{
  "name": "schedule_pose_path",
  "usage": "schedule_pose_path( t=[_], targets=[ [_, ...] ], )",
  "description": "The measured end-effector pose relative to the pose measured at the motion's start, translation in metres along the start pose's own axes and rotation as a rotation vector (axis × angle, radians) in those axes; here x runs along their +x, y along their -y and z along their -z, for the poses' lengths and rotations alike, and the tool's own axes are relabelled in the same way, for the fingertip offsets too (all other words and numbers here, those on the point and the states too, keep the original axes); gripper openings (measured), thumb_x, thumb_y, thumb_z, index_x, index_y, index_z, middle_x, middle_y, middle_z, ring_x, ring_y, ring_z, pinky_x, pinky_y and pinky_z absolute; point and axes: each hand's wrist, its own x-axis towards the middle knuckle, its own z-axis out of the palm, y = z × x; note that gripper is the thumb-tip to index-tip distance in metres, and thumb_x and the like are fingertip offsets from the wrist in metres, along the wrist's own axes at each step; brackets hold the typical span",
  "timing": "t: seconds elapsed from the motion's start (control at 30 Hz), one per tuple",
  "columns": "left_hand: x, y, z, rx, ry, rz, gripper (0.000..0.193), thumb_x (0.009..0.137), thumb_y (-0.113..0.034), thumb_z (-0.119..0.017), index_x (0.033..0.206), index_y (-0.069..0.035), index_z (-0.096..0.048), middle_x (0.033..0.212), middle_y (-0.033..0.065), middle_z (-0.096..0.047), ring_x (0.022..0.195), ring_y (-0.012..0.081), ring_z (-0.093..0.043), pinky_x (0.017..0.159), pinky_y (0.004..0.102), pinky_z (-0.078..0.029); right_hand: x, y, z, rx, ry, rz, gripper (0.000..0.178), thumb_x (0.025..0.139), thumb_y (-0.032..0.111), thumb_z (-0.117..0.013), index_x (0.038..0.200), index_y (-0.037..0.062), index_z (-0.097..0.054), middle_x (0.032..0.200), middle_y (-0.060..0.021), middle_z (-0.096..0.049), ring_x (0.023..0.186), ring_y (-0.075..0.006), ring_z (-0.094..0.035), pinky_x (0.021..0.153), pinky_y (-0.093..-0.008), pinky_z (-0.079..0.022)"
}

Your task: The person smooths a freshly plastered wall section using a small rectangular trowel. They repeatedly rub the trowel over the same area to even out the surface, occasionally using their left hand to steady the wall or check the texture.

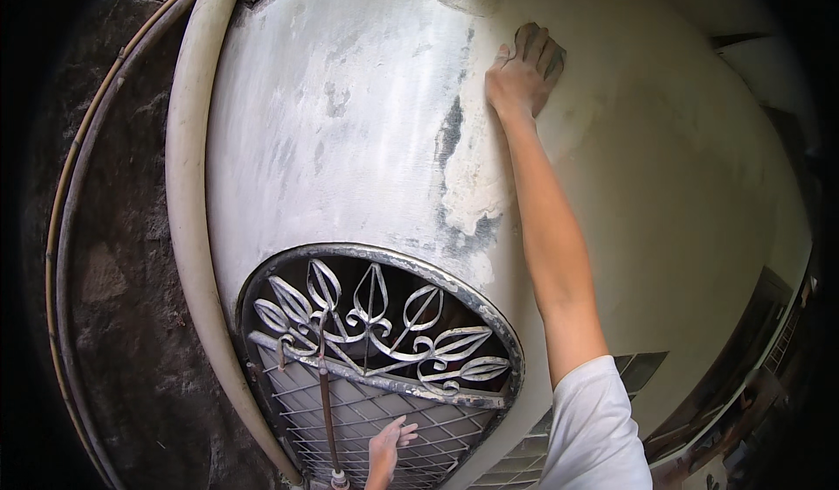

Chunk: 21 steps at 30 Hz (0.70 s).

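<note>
High up, my right hand [524, 71] is pressed against the wall [341, 141], its arm stretched upward. Under its fingers is a dark grey piece [559, 60] that looks like sandpaper; most of it is covered by the hand. The wall around it is white and patchy, with grey worn streaks and a rough, peeling strip just left of the hand. Low in the view, my left hand [391, 446] is held in front of the metal grille [376, 403], fingers loosely extended and nothing in them.
An arched opening with silvery leaf-shaped ironwork [371, 307] lies below the patchy wall. A thin brown rod [329, 411] stands before its lattice. Along the left run a thick pale pipe [188, 141] and thinner curved pipes, beside a dark rough wall [131, 315]. Windows [524, 455] are at lower right.
</note>
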Motion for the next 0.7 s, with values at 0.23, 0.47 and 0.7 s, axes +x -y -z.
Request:
schedule_pose_path(
  t=[0.23,0.47,0.7],
  targets=[
    [0.009,-0.011,-0.03,0.016,0.022,-0.019,0.046,0.105,-0.02,-0.044,0.137,0.011,-0.051,0.117,0.0249,-0.07,0.099,0.0257,-0.071,0.085,0.0284,-0.053,0.036,-0.001,-0.007,0.161,0.128,0.611,0.052,0.106,0.04,-0.029,0.158,0.0309,-0.029,0.165,0.0021,-0.024,0.151,-0.0212,-0.023,0.126,-0.0403,-0.013],
    [0.016,-0.02,-0.026,-0.012,-0.037,0.004,0.045,0.105,-0.019,-0.043,0.137,0.011,-0.052,0.116,0.0241,-0.07,0.097,0.0252,-0.072,0.085,0.0286,-0.052,0.074,-0.009,-0.025,-0.026,-0.101,0.14,0.054,0.105,0.037,-0.03,0.157,0.0205,-0.033,0.165,-0.0024,-0.026,0.151,-0.0248,-0.024,0.125,-0.0411,-0.013],
    [0.022,-0.024,-0.019,-0.016,-0.055,-0.019,0.044,0.106,-0.02,-0.043,0.137,0.01,-0.052,0.115,0.0219,-0.071,0.097,0.0232,-0.071,0.085,0.0283,-0.052,0.068,-0.006,-0.009,0.213,-0.044,0.319,0.052,0.105,0.035,-0.031,0.152,0.0177,-0.041,0.162,-0.0072,-0.032,0.15,-0.0265,-0.026,0.124,-0.0419,-0.014]
  ],
)
